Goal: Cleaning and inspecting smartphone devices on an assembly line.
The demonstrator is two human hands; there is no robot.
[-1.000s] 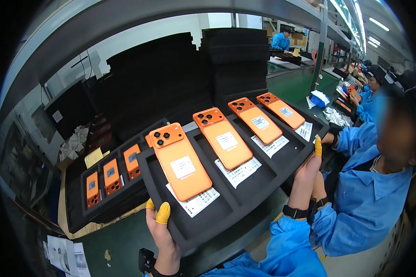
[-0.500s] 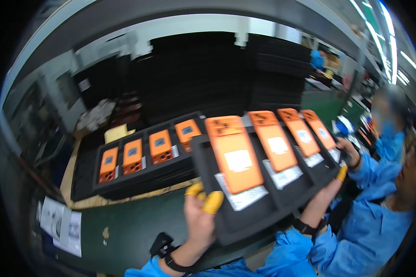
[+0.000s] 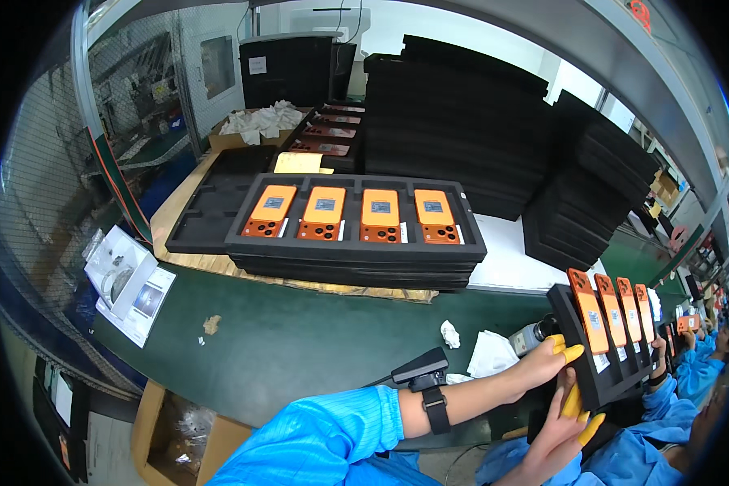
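Off to the right, a tilted black foam tray (image 3: pixel 573 326) carries orange phones (image 3: pixel 590 314) with their camera ends up, each above a white label. My left hand (image 3: pixel 543 363), with yellow finger covers, pinches the tray's near-left edge. Just under that corner is my right hand (image 3: pixel 560 425), its yellow-tipped fingers apart; whether they still touch the tray is hard to tell. A co-worker's hand (image 3: pixel 660 350) is at the tray's far end. Another tray (image 3: pixel 356 253) with several orange phones, camera ends toward me, tops a stack on the bench.
Tall stacks of black trays (image 3: pixel 454 121) stand behind. A yellow paper (image 3: pixel 304 164) lies at the back left. The green bench (image 3: pixel 300 332) bears an open white box (image 3: pixel 130 279), crumpled tissue (image 3: pixel 492 354) and a bottle (image 3: pixel 535 334). Below left is a cardboard box (image 3: pixel 223 445). Co-workers sit at right.
The view has swung left. The held tray has moved right, away from the stack toward the co-worker. My right hand has come from its far side to beneath its near corner.
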